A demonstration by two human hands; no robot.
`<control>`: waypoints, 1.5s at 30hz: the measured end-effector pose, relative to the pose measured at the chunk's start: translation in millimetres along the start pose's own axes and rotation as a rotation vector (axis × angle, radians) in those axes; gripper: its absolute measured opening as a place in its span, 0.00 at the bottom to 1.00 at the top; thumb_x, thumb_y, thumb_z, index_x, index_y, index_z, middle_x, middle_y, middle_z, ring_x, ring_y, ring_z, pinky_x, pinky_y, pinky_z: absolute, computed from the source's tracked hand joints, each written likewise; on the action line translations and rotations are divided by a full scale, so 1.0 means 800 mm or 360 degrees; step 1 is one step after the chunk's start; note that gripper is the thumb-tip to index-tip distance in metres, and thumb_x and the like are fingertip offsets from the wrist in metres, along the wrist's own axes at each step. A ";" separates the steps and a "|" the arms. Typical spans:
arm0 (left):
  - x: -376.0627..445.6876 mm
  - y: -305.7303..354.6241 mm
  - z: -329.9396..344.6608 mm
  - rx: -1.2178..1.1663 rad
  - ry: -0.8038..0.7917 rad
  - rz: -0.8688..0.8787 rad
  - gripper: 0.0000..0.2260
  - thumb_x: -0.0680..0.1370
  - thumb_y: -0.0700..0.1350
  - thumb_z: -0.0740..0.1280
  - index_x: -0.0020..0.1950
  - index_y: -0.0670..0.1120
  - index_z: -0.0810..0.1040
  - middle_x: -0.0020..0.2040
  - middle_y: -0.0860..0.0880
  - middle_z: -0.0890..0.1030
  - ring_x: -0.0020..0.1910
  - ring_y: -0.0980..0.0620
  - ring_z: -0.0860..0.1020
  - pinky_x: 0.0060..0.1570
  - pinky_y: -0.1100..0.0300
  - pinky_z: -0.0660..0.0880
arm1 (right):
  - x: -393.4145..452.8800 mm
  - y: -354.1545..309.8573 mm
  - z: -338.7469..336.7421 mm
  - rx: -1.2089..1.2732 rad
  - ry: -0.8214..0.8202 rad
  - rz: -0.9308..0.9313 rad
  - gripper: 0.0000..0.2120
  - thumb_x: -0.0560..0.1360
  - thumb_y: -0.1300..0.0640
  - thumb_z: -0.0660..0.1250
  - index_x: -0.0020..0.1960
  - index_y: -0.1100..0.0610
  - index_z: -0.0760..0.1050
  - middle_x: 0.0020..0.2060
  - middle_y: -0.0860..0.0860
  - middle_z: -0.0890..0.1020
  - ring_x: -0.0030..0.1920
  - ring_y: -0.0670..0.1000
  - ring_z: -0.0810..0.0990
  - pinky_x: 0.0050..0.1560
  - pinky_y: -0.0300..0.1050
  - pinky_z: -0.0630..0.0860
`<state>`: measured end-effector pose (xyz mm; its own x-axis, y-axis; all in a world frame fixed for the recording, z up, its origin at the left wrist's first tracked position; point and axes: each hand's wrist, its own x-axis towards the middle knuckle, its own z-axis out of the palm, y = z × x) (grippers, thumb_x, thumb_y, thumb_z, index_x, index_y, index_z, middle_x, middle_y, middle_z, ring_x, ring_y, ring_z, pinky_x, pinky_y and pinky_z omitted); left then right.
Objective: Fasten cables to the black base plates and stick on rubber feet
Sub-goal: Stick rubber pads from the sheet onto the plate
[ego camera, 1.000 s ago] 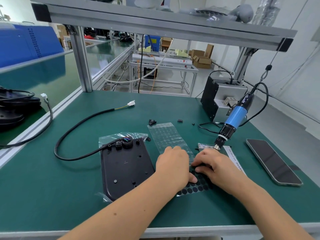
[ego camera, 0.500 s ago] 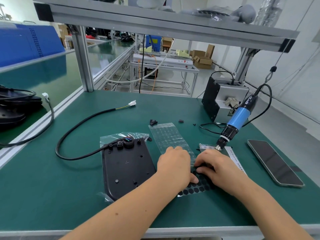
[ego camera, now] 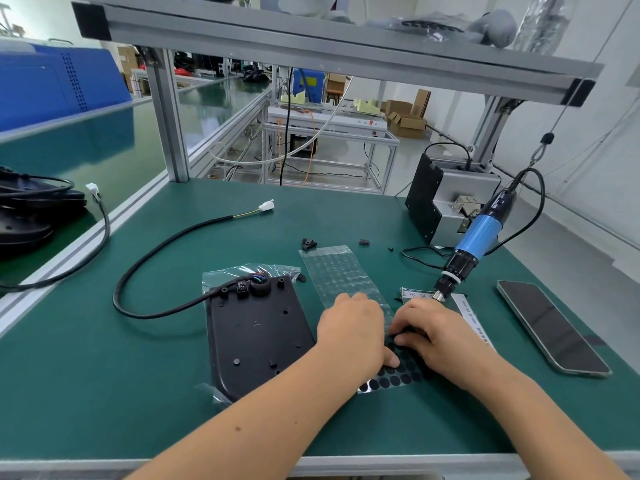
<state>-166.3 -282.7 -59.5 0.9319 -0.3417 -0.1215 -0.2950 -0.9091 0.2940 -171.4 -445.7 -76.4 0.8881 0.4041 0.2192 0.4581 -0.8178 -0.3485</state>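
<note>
Where both hands (ego camera: 391,330) press: feet sheet (ego camera: 346,275).

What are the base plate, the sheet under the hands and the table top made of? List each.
Base plate: likely matte black moulded plastic, with bosses. Sheet: thin clear glossy film, carrying black round feet, probably rubber. Table top: dull green mat, aluminium edge.

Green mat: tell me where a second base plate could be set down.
Bare mat lies left of the black base plate, inside and below the cable loop, and along the front edge beneath the forearms. Crowded: the foot sheet under both hands, the screwdriver, labels and phone to the right.
</note>
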 end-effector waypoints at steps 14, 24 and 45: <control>-0.006 0.001 -0.004 0.0004 -0.0020 0.0015 0.23 0.72 0.59 0.71 0.55 0.41 0.76 0.54 0.46 0.71 0.59 0.45 0.68 0.52 0.53 0.70 | -0.012 0.001 0.012 -0.0005 0.0137 -0.0061 0.06 0.71 0.66 0.73 0.45 0.57 0.83 0.44 0.47 0.81 0.49 0.51 0.78 0.50 0.45 0.76; -0.008 0.002 -0.008 0.0019 -0.0045 0.0019 0.23 0.72 0.59 0.71 0.56 0.41 0.76 0.55 0.45 0.72 0.59 0.45 0.68 0.53 0.53 0.71 | -0.010 0.006 0.006 0.0073 0.0121 0.0014 0.05 0.72 0.63 0.73 0.44 0.55 0.80 0.42 0.44 0.80 0.47 0.46 0.77 0.51 0.43 0.74; -0.010 0.003 -0.009 0.0061 -0.0023 0.0045 0.23 0.72 0.58 0.71 0.56 0.41 0.76 0.57 0.45 0.72 0.59 0.45 0.69 0.54 0.53 0.71 | 0.001 0.000 -0.008 -0.0042 0.0071 0.0205 0.07 0.76 0.58 0.68 0.44 0.46 0.78 0.41 0.39 0.81 0.43 0.39 0.77 0.44 0.31 0.71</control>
<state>-173.1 -280.2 -51.4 0.9199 -0.3708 -0.1275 -0.3296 -0.9074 0.2608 -171.0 -448.2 -70.7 0.9365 0.2771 0.2147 0.3389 -0.8723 -0.3525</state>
